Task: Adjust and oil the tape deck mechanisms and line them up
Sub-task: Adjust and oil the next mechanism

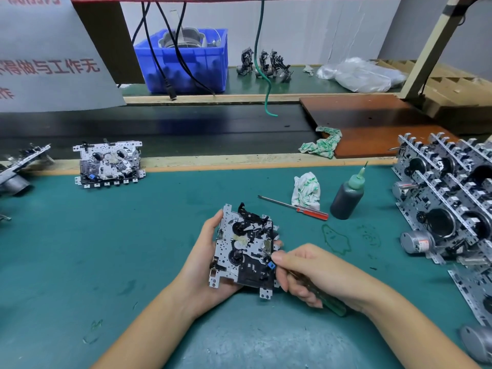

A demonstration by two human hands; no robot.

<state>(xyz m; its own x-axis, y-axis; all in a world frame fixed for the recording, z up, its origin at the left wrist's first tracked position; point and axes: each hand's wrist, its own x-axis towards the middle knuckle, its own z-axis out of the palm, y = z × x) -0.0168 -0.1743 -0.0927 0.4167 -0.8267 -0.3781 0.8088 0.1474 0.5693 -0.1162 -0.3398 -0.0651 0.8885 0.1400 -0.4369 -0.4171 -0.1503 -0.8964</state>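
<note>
A tape deck mechanism [246, 251] is held just above the tabletop [106, 249], low in the middle of the view, its gear side turned upward. It is cradled from the 9 o'clock side by the left hand [205, 262], whose grip is wrapped round the left and lower edges of the metal plate. At its 4 o'clock edge a green-handled screwdriver [323, 298] is applied near a small blue part; the right hand [314, 272] is clenched round the handle, the tip being steadied by the thumb.

The mechanism is judged to be light and stiff, a thin punched plate carrying small plastic gears and levers that look fragile. It is best taken by the bare plate edges and tabs, never by the gears or the black levers, and oiled faces are likely to be slippery.

At 2 o'clock a red-handled screwdriver [295, 207] lies beside a crumpled rag [306, 191], with a dark oil bottle [346, 197] standing just beyond. At 3 o'clock a row of mechanisms [450, 206] is lined up on edge. At 10 o'clock another mechanism [109, 163] lies flat at the far edge. A blue bin [210, 62] is seen at 12 o'clock, well apart.
</note>
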